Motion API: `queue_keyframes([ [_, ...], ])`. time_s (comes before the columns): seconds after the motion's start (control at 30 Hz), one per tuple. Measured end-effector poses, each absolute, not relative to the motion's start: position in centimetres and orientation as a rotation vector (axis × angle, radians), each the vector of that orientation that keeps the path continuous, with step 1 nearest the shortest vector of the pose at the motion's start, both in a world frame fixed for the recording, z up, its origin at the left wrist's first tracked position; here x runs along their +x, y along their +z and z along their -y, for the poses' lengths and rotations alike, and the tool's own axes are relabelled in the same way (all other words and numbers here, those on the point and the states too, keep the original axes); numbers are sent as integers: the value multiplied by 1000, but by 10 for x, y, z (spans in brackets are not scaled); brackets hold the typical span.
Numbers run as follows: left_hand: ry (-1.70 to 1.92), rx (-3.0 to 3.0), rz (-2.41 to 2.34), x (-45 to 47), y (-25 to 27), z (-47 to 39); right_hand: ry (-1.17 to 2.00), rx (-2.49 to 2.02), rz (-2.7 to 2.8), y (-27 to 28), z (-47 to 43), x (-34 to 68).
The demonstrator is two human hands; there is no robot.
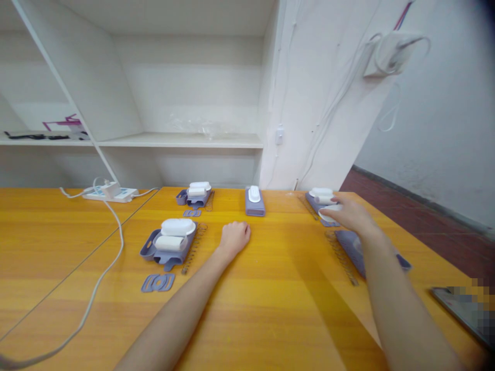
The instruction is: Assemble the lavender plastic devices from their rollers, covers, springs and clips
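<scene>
My left hand [234,237] rests on the orange table [270,299] as a closed fist, holding nothing I can see. My right hand [348,212] reaches to the far right and grips a white rounded part [328,213] at a purple tray [317,202] holding more white parts. A purple block with a white oval piece [254,200] stands just beyond my left hand. To the left of that hand sits another purple tray with white parts [169,243].
A third purple tray with white parts [196,194] sits at the back. Spiral wires [340,255] and a flat purple piece [351,248] lie by my right forearm. A flat purple cut-out [158,282], a white power strip [110,193] and its cable [100,278] are on the left.
</scene>
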State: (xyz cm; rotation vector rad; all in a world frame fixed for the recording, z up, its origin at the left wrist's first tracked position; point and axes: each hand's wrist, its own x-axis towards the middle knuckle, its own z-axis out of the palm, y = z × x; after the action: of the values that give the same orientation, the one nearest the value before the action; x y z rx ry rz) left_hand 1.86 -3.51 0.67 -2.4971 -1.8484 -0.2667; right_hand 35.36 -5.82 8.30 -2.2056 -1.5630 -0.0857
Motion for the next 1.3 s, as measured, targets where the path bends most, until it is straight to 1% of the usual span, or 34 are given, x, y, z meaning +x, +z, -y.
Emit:
queue_keyframes([
  [0.3, -278, -2493, 1839, 18, 6, 35, 244, -1947, 1913, 58, 44, 276],
  [0.53, -286, -2492, 1827, 18, 5, 35, 376, -1870, 2098, 33, 42, 236],
  [0.8, -283, -2502, 1826, 19, 6, 36, 389, -1680, 2250, 22, 56, 191],
  [1.0, -265, -2506, 1846, 19, 7, 36, 301, -1490, 2336, 17, 68, 165],
  [1.3, -250, -2507, 1875, 19, 11, 38, 175, -1541, 2343, 17, 73, 160],
])
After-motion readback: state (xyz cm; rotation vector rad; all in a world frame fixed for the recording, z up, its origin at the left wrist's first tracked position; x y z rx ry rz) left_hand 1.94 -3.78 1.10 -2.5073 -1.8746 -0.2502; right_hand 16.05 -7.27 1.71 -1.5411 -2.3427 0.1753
